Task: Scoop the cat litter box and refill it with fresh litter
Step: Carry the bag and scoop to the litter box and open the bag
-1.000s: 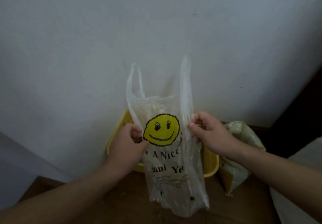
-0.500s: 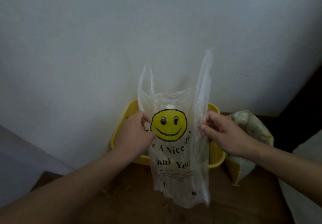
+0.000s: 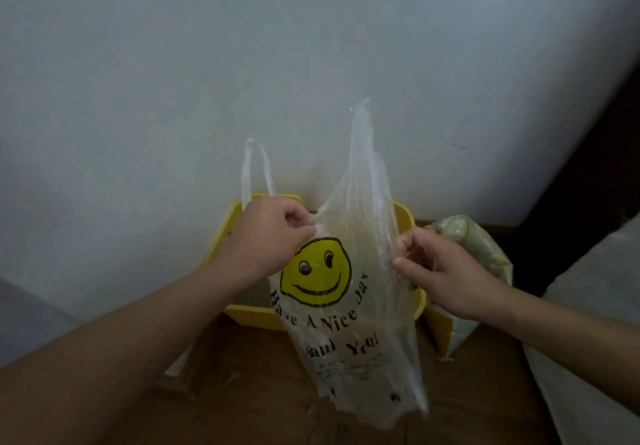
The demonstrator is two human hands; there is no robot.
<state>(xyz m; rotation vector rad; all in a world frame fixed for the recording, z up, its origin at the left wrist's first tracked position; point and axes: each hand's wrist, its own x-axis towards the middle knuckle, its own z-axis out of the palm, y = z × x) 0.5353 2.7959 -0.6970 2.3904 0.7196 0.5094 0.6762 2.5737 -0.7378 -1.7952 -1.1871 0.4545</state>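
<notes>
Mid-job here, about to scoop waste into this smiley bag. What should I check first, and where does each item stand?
1. Left hand pinching the clear smiley-face plastic bag near its top: ok.
2. Right hand pinching the bag's opposite edge: ok.
3. Bag mouth spread open: cannot tell; the film looks gathered.
4. Yellow plastic litter box directly behind the bag: ok.
5. Box contents visible: not ok; bag and hands cover them.
6. Scoop in view: not ok; none seen.
</notes>
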